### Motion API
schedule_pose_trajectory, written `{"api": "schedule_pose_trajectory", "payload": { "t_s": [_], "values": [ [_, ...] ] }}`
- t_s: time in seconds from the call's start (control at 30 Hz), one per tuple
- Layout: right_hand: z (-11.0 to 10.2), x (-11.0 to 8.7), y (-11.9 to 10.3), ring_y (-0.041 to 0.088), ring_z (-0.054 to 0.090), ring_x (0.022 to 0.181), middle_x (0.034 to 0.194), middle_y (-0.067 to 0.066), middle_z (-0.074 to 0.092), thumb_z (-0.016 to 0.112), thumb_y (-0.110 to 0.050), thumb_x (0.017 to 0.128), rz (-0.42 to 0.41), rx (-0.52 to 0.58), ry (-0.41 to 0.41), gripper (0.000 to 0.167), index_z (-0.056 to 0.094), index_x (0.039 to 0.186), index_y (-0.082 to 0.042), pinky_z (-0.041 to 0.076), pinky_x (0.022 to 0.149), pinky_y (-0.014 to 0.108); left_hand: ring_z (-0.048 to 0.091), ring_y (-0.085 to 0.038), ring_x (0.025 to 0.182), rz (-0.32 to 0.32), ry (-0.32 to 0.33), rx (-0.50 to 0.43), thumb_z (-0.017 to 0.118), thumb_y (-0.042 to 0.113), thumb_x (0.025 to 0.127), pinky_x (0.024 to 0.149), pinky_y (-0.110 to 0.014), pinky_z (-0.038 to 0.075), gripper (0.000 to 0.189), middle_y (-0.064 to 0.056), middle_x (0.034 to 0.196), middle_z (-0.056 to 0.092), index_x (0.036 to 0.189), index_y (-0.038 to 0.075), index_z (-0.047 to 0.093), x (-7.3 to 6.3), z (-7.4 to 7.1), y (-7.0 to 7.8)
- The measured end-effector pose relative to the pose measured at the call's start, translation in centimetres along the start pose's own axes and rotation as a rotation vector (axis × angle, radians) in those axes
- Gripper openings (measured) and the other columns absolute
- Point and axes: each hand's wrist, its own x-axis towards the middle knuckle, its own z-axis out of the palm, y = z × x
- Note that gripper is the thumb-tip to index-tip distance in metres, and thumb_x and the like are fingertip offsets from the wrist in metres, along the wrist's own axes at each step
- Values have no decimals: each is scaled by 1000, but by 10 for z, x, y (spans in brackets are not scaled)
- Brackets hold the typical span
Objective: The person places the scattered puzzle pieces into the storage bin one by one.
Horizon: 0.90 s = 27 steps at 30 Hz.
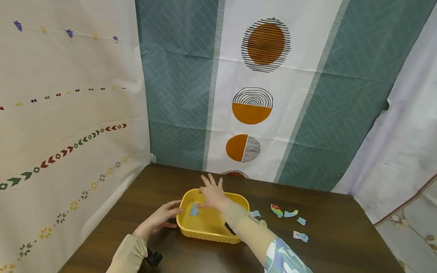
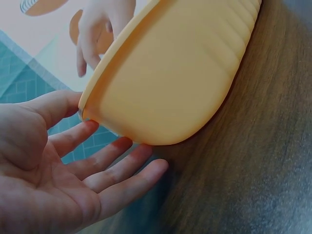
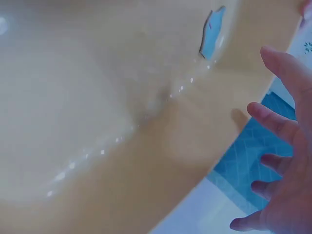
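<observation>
A yellow plastic basin (image 1: pixel 208 237) stands on the dark wooden table, seen from above in the head view. My left hand (image 1: pixel 162 218) is at its left end, with the thumb over the rim and the fingertips against the outer wall (image 2: pixel 165 87). Inside the basin, toward its left end, lies one light blue puzzle-like piece (image 1: pixel 194 209); the right wrist view shows this blue piece (image 3: pixel 212 33) near the foot of the wall. Over the basin's far side reaches my right hand (image 1: pixel 213 195), its fingers spread apart and nothing between them.
Right of the basin, several small flat pieces lie scattered, among them a red, yellow and green one (image 1: pixel 277 210), a curved blue one (image 1: pixel 291 214) and a white-and-blue one (image 1: pixel 301 236). A patterned curtain (image 1: pixel 177 94) hangs behind the table (image 1: pixel 327 212), with pale cloth at both sides.
</observation>
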Motion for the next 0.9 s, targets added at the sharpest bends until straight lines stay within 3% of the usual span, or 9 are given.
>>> {"api": "schedule_pose_trajectory", "payload": {
  "t_s": [0.47,0.67,0.9],
  "values": [
    [-37,-25,29,38,13,150,161,10,24,79,-47,79,69,65,23,49,69,117,-18,15,111,74,55,-41,122,16,26,19,50,26,103,88,-49,55,63,-34,146,37,152,-4,24,2,-1,-3],
    [-46,-43,52,40,12,150,161,12,24,79,-45,79,102,106,51,52,68,121,-16,14,109,76,54,-42,122,-2,57,16,50,25,103,89,-51,55,62,-33,146,37,152,-4,25,-1,4,-3],
    [-53,-66,88,44,15,148,160,15,27,81,-43,78,167,113,96,50,69,117,-15,14,106,79,54,-42,123,0,42,10,49,26,104,91,-52,54,62,-33,146,38,153,-3,24,1,3,-3]
  ]
}}
